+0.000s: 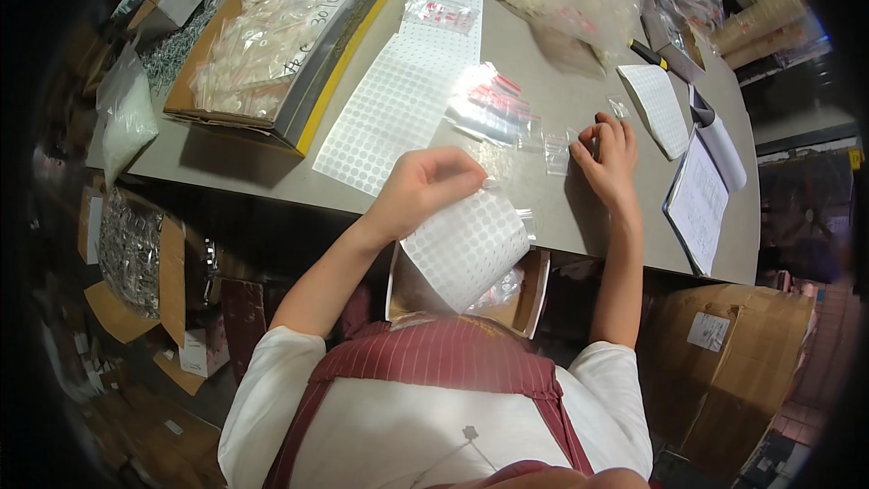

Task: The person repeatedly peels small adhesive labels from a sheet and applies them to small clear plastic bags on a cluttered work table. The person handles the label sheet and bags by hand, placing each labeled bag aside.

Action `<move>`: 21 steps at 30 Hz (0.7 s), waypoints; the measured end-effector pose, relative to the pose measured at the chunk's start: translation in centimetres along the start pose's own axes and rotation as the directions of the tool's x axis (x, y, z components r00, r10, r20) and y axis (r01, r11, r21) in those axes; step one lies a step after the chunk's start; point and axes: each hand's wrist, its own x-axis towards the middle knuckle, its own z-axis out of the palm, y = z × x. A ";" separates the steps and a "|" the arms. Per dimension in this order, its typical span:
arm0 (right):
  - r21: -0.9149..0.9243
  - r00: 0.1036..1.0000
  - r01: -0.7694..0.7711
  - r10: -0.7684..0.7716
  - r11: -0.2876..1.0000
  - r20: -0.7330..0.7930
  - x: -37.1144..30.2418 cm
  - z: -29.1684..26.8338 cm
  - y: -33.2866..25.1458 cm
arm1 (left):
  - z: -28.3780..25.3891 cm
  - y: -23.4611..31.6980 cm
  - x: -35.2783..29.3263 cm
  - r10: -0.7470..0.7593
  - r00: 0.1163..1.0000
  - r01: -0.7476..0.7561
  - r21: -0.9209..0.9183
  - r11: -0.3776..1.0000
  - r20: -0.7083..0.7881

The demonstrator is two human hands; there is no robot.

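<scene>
My left hand [427,183] is closed, with thumb and forefinger pinching the top edge of a white sheet of round stickers [466,249]. The sheet hangs tilted over the table's near edge. My right hand [608,158] is on the table with its bent fingers apart. Beside its thumb lies a small clear zip bag [557,161]; I cannot tell whether they touch. Another tiny clear bag [618,106] is just past the fingertips. Between the hands, a pile of clear zip bags with red seals [493,109] lies spread on the table.
More sticker sheets [380,109] lie at left-centre, beside a carton of filled zip bags [272,36]. A large plastic bag [579,14] stands at the back. On the right are a sticker sheet [655,109], a clipboard [695,204] and a yellow-black cutter [648,54]. Below the table edge is an open box [537,294].
</scene>
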 end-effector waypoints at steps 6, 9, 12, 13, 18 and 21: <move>0.214 0.989 -0.061 0.029 0.975 0.148 1.1 -1.8 1.5 | -0.5 -0.2 -0.1 -0.026 1.000 0.026 -0.016 1.000 0.010; 0.446 0.999 -0.034 0.025 0.894 0.025 0.1 -1.3 2.1 | -1.0 -0.1 -0.2 -0.065 0.997 0.068 -0.108 0.992 0.033; 0.829 0.953 -0.302 0.177 0.471 0.247 -3.9 -3.2 0.3 | -2.2 -0.5 -0.4 -0.061 0.993 0.090 -0.318 0.944 0.101; 0.834 0.941 -0.337 0.179 0.438 0.287 -5.1 -4.9 -2.6 | -2.5 -0.8 -0.5 -0.080 0.992 0.110 -0.365 0.924 0.096; 0.665 0.952 -0.147 -0.077 0.732 0.296 -8.7 -4.6 -9.2 | -2.9 -0.8 -0.7 -0.064 0.987 0.131 -0.517 0.846 0.144; 0.599 0.907 0.157 -0.354 0.786 0.227 -9.1 -4.8 -10.6 | -3.0 -0.8 -0.6 -0.069 0.981 0.160 -0.558 0.814 0.180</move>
